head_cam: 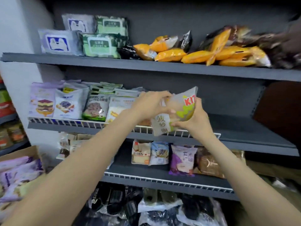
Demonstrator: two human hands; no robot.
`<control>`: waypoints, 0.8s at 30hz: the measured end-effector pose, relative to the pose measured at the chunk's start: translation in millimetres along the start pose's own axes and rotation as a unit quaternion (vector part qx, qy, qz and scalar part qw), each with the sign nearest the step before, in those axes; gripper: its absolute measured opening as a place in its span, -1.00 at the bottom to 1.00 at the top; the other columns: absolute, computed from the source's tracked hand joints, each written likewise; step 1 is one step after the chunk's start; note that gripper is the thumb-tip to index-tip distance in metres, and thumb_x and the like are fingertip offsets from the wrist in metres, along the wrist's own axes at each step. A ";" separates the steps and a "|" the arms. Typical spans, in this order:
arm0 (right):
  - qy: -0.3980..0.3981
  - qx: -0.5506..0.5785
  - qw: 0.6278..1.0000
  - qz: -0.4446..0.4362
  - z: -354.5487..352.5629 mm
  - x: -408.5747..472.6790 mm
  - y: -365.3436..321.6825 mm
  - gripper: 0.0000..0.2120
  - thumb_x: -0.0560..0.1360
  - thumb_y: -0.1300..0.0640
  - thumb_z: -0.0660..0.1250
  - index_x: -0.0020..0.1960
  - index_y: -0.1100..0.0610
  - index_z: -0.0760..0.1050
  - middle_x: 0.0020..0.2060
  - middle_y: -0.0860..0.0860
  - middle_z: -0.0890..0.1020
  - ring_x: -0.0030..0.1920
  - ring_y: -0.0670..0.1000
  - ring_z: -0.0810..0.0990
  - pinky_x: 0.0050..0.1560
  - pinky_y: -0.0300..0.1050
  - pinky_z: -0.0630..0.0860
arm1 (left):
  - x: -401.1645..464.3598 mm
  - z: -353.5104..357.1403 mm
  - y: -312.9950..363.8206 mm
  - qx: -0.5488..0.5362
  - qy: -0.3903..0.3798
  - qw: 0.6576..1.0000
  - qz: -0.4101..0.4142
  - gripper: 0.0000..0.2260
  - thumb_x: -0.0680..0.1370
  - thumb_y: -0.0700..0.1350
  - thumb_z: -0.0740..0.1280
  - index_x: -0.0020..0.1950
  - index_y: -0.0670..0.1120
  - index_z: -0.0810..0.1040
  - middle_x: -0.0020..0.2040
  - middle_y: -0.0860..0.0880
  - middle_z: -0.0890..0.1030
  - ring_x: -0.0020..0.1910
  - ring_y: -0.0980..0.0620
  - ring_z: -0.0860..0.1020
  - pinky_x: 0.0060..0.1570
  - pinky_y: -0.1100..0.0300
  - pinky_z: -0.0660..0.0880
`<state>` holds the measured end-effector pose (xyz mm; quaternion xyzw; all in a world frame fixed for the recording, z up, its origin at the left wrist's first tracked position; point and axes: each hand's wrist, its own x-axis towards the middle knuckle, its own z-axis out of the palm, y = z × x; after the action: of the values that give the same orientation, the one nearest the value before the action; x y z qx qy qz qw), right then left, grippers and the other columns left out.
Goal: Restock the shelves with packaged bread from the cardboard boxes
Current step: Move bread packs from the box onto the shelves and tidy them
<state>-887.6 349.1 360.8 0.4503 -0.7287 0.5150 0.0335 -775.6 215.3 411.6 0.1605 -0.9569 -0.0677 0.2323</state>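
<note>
Clear-wrapped bread packet tilts toward one o'clock, left hand gripping its top, right hand its base, above the middle shelf.

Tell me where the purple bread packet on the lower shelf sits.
Head view, right of centre: the purple bread packet stands between a blue-and-white packet and a brown loaf.

Both forearms are bare to the frame edge, with no sleeves, rings or watch visible.

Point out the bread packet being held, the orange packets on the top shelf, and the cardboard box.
bread packet [182,110], head view, clear front.
orange packets [170,54], head view, one packet's middle.
cardboard box [21,151], head view, flap.
</note>
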 end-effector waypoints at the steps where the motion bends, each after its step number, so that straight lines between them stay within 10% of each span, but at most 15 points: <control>1: 0.035 0.000 0.999 0.014 -12.0 8.8 14.1 -0.24 0.15 0.10 0.64 0.17 -0.02 0.23 0.03 -0.05 0.55 0.04 0.00 0.56 -0.05 -0.11 0.47 | 15.0 9.1 12.1 0.025 0.035 0.999 0.006 -0.48 0.46 0.22 0.33 0.38 0.09 0.38 0.31 0.04 0.50 0.31 -0.04 0.42 0.27 -0.01 0.33; 6: 0.145 0.013 0.982 0.124 -41.7 58.8 76.5 -0.26 0.21 -0.03 0.60 0.18 0.15 0.24 -0.03 -0.02 0.52 0.08 0.13 0.57 0.02 -0.02 0.45 | 69.4 62.3 38.6 0.138 0.124 0.983 0.008 -0.50 0.53 0.04 0.30 0.44 0.06 0.26 0.41 0.03 0.34 0.42 -0.01 0.24 0.32 0.05 0.19; 11: 0.112 0.006 0.981 0.161 -26.8 104.6 122.6 -0.18 0.24 -0.04 0.58 0.28 0.22 0.20 0.18 0.14 0.53 0.17 0.19 0.53 0.02 -0.06 0.43 | 104.9 114.2 33.3 0.222 0.060 0.971 -0.059 -0.37 0.50 -0.05 0.31 0.51 0.02 0.11 0.49 -0.06 0.23 0.49 -0.06 0.14 0.39 0.04 0.15; 16: -0.044 -0.086 0.980 0.173 -1.9 115.7 167.9 0.15 0.33 -0.05 0.51 0.52 0.06 -0.31 0.38 0.26 0.20 0.31 0.28 0.36 0.16 0.07 0.45 | 124.6 148.7 36.8 0.248 -0.053 0.964 -0.080 -0.27 0.48 -0.07 0.40 0.53 0.00 0.07 0.54 -0.10 0.09 0.47 -0.10 0.18 0.35 0.05 0.25; 20: -0.014 -0.274 0.961 0.020 1.3 115.8 179.3 -0.14 0.35 -0.11 0.46 0.48 0.15 0.12 0.44 0.29 0.03 0.46 0.29 0.05 0.37 0.13 0.32 | 130.8 167.2 35.1 0.257 -0.049 0.961 -0.095 -0.34 0.47 -0.20 0.37 0.50 -0.05 0.14 0.48 -0.09 0.25 0.37 -0.12 0.32 0.25 0.06 0.32; 24: -0.049 -0.318 0.946 -0.050 1.0 123.2 178.1 -0.22 0.40 -0.06 0.43 0.46 0.22 0.18 0.42 0.20 0.21 0.45 0.19 0.15 0.48 0.03 0.14 | 136.2 169.6 32.6 0.267 -0.026 0.959 -0.096 -0.41 0.49 -0.20 0.32 0.47 -0.05 0.18 0.41 -0.07 0.36 0.34 -0.11 0.35 0.21 0.06 0.30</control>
<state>-1083.1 283.1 295.2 0.4768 -0.8316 0.2320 0.1651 -978.2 209.1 326.1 0.3057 -0.9261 0.1640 0.1485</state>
